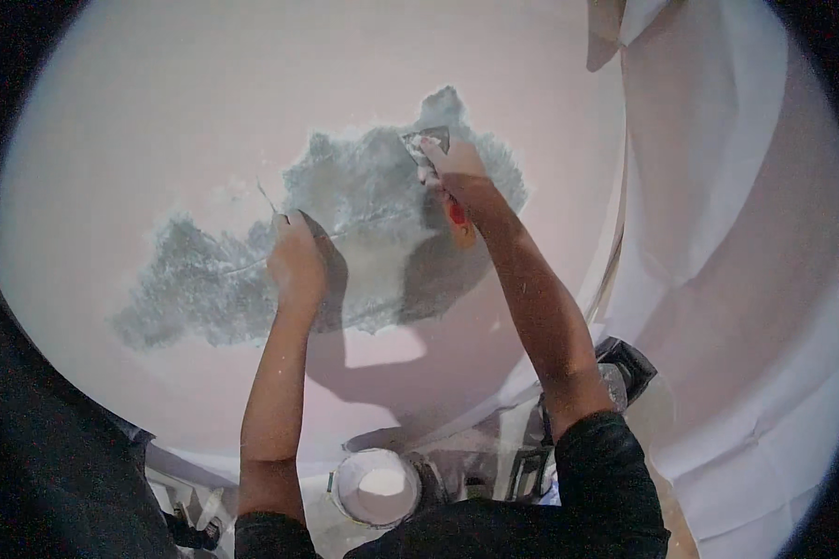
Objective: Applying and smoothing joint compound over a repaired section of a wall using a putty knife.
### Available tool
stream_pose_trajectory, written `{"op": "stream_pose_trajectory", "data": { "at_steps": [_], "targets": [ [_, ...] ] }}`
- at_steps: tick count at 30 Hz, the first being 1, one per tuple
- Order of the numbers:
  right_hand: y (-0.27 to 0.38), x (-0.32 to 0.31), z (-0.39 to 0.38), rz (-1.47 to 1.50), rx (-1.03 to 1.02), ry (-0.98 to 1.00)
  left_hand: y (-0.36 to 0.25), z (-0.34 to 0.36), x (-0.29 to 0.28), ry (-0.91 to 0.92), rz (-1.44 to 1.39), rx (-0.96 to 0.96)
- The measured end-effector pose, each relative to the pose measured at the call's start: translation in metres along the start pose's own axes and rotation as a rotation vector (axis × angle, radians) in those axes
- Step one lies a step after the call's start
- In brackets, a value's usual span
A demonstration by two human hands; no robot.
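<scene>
A pale pinkish wall (177, 112) bears a large, ragged grey patch (364, 182) with whitish smears on it. My right hand (460, 168) is closed round a putty knife (461, 226) with an orange and red handle. Its dark blade carries some white paste and lies at the upper right of the grey patch; whether it touches the wall I cannot tell. Lower and to the left, my left hand (295, 263) grips a thin-bladed scraper (267, 196), seen nearly edge-on and pointing up. Its handle is hidden in my fingers.
Below, on the floor, stands a white bucket (338, 498) with pale stuff inside. Dark objects (529, 473) lie to its right. Creased white sheeting (718, 279) hangs along the right side. A dark shape (47, 447) fills the lower left.
</scene>
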State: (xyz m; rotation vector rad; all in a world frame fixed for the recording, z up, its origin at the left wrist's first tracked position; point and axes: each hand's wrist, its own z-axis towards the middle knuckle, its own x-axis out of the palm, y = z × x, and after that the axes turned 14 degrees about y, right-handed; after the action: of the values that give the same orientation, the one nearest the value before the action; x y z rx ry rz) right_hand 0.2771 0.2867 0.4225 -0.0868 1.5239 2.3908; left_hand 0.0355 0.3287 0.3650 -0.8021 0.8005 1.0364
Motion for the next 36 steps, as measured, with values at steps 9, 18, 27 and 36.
{"op": "stream_pose_trajectory", "data": {
  "at_steps": [9,18,27,36],
  "targets": [
    [-0.018,-0.003,0.000,-0.052,-0.023,0.076,0.008,-0.001,0.001,0.007,-0.079,0.026],
    [-0.018,-0.003,0.010,-0.189,-0.012,0.010,-0.003,-0.005,0.004,-0.053,-0.053,0.017],
    [-0.019,0.000,-0.009,-0.045,-0.059,-0.018,0.017,0.001,0.031,-0.228,-0.106,0.099],
    [-0.045,0.019,-0.080,0.239,-0.238,0.038,-0.099,-0.104,0.051,0.712,-1.155,0.398]
  ]
}}
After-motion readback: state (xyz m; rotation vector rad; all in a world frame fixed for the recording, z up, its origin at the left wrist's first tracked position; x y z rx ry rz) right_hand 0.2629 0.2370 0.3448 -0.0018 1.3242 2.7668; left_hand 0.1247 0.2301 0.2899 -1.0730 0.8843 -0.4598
